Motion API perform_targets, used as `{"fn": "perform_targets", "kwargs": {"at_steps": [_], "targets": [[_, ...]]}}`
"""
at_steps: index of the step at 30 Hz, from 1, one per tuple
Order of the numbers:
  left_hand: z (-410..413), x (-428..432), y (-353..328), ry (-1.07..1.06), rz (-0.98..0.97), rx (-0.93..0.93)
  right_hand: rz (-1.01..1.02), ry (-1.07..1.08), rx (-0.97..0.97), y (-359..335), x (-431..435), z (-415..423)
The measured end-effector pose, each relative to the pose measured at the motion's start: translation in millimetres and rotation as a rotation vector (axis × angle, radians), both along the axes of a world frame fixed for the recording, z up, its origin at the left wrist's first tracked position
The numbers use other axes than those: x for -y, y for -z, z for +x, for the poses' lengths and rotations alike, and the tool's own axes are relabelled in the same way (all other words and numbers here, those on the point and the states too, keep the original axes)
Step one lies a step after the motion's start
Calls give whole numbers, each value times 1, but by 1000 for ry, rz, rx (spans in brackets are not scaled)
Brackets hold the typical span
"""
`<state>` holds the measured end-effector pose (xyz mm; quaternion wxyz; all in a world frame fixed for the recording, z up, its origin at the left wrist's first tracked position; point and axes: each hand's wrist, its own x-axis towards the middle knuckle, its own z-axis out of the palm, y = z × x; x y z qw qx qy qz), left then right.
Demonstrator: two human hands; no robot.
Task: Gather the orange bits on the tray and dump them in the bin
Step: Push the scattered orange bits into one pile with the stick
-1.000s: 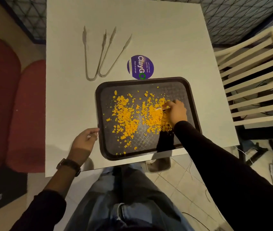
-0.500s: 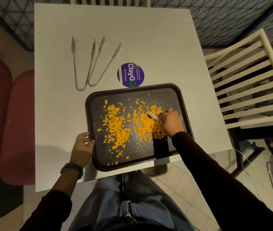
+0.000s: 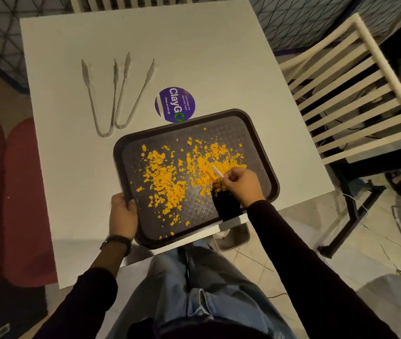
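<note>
A person seated at a white surface (image 3: 194, 45) works over a dark tray (image 3: 243, 133) that lies at the near edge, slightly askew to it. Orange bits (image 3: 165, 177) are strewn across the tray in two loose patches, one left of centre and one right of centre, with stray crumbs trailing toward the tray's near rim and far right corner. The left grip (image 3: 123, 216), a watch (image 3: 116, 242) on its wrist, is closed on the tray's left rim near the near-left corner, fingers wrapped over the edge. The right grip (image 3: 243, 185), in a black sleeve, is closed in a pinch on a thin white stick (image 3: 217, 171), which points up and left into the right-hand patch of bits. Beyond the tray, a round purple sticker (image 3: 175, 104) lies just beside its far rim; whether the rim covers it cannot be told. Two tongs (image 3: 114, 94) rest side by side toward the surface's far left, bends toward the person. A white slatted chair (image 3: 392, 77) stands off the right edge, and a red seat (image 3: 23, 192) off the left edge.
</note>
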<state>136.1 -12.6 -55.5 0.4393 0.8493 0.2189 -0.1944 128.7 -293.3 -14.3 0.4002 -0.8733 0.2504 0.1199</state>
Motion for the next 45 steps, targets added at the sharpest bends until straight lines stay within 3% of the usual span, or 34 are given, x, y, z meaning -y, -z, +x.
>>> {"fn": "perform_targets", "kwargs": {"at_steps": [12,23,30,40,45], "targets": [[-51,-30,-26,-127,-53,156,-98,-410,44,7,-25,-79],[-58,-48,-40,-186,1,205,-150,-27,-20,18,-9,-79],[-61,-35,-43,-219,6,266,-8,-196,27,-1,-33,-100],[-71,-32,-44,-230,35,298,-79,208,-12,18,-10,-78],[-67,-33,-43,-234,31,295,-57,114,33,7,-16,-89]]}}
